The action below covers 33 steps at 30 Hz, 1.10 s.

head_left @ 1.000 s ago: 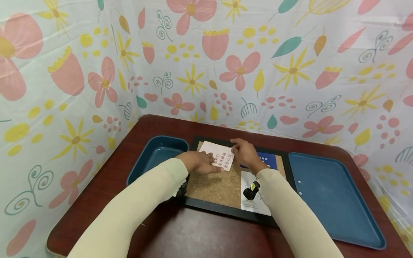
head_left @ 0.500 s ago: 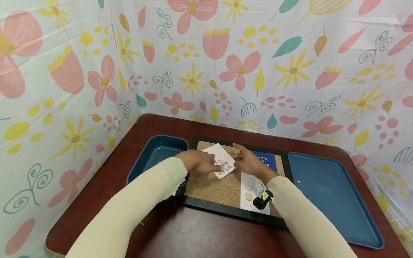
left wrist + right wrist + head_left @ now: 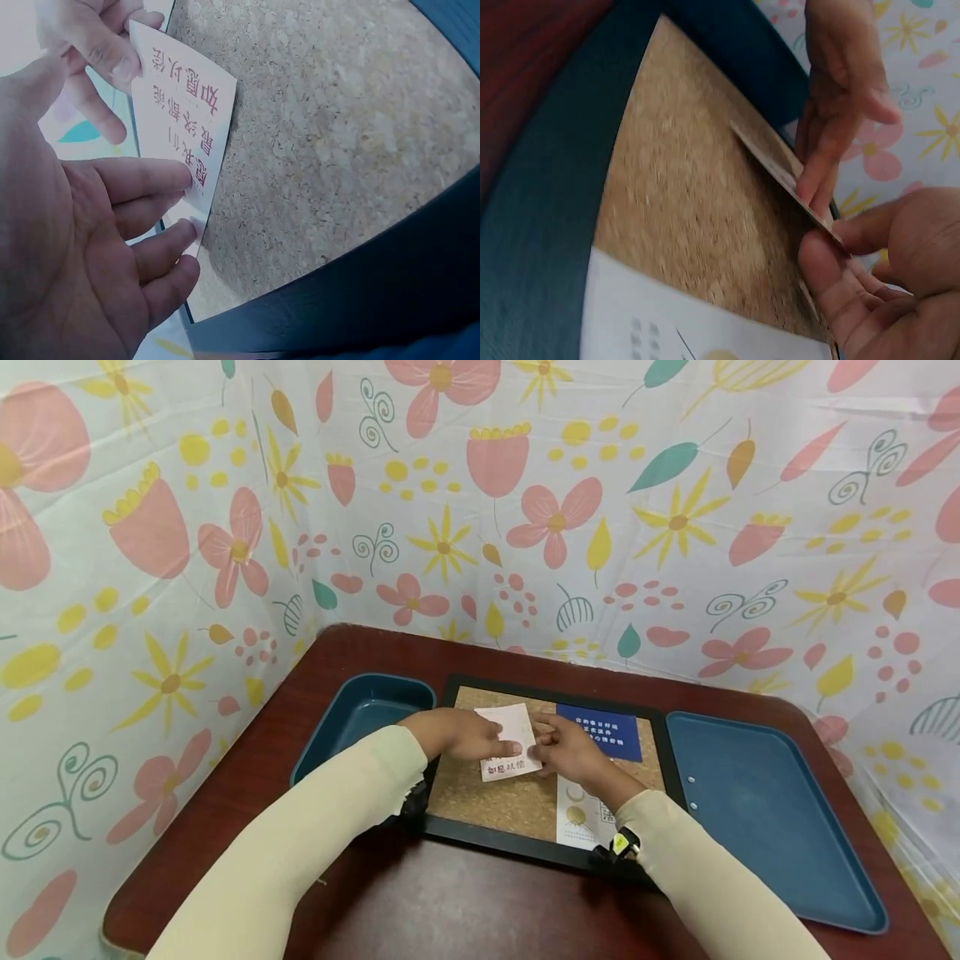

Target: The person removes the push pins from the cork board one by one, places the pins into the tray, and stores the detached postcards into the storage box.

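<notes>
A small pale pink card (image 3: 513, 720) with red Chinese characters is tilted over the cork board (image 3: 472, 797). My right hand (image 3: 568, 750) pinches its edge between thumb and fingers, which the right wrist view shows from the side. The left hand (image 3: 467, 735) lies at the card's other side; in the left wrist view its loosely bent fingertips (image 3: 180, 176) touch the printed face. On the board's right part lie a blue card (image 3: 609, 732) with white writing and a white card (image 3: 577, 814) with a yellow round print, partly hidden by the right hand and wrist.
A deep blue tray (image 3: 330, 727) stands left of the black-framed board, and a flat blue tray (image 3: 772, 818) lies to its right. All rest on a dark red-brown table (image 3: 450, 910). A flower-patterned cloth (image 3: 637, 527) hangs behind and at the left.
The pink card has turned between the hands and come nearer, tilting up from the board. My right hand has shifted nearer and now pinches its edge. More of the blue card shows.
</notes>
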### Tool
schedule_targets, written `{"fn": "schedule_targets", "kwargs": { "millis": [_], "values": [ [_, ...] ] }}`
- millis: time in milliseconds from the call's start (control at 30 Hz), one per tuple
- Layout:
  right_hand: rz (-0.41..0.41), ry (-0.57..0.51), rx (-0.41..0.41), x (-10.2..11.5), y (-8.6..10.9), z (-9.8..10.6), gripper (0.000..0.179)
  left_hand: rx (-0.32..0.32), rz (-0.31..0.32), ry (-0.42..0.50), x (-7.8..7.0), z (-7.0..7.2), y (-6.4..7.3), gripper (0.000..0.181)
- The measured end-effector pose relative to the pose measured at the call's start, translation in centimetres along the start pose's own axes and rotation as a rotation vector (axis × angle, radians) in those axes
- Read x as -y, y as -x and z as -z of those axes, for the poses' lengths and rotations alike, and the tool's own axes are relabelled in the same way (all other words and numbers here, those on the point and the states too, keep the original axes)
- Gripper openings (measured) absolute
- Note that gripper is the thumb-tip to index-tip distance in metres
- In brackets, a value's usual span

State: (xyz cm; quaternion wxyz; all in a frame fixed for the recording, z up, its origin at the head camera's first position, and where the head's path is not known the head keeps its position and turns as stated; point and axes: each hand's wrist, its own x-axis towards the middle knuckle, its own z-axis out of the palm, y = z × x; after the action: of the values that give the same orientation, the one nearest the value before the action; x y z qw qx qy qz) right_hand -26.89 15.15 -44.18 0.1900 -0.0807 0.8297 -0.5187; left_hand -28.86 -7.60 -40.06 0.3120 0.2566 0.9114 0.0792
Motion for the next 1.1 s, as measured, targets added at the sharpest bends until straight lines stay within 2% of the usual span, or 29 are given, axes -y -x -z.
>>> {"fn": "schedule_targets", "kwargs": {
  "millis": [167, 267, 400, 633, 900, 1100],
  "values": [
    [-0.002, -0.109, -0.005, -0.1, 0.8, -0.5, 0.071, -0.039, -0.017, -0.001, -0.1, -0.2, 0.0, 0.095],
    [-0.003, -0.136, -0.012, -0.3, 1.2, -0.9, 0.069, -0.079, -0.04, 0.01, -0.2, -0.3, 0.2, 0.092],
    [0.0, -0.146, -0.039, -0.5, 1.7, -1.3, 0.066, -0.162, -0.071, 0.009, -0.4, -0.1, 0.8, 0.083],
    [0.033, -0.129, -0.096, -0.8, 2.2, -1.5, 0.065, -0.351, -0.108, -0.012, -0.3, 0.8, 2.5, 0.058],
    [0.028, -0.186, -0.14, -0.8, 2.5, -1.6, 0.064, -0.528, -0.082, 0.122, 0.8, 1.5, 4.9, 0.043],
    [0.029, -0.198, -0.15, -0.9, 2.7, -1.6, 0.064, -0.635, -0.009, 0.126, 1.6, 1.6, 6.4, 0.04]
  ]
}}
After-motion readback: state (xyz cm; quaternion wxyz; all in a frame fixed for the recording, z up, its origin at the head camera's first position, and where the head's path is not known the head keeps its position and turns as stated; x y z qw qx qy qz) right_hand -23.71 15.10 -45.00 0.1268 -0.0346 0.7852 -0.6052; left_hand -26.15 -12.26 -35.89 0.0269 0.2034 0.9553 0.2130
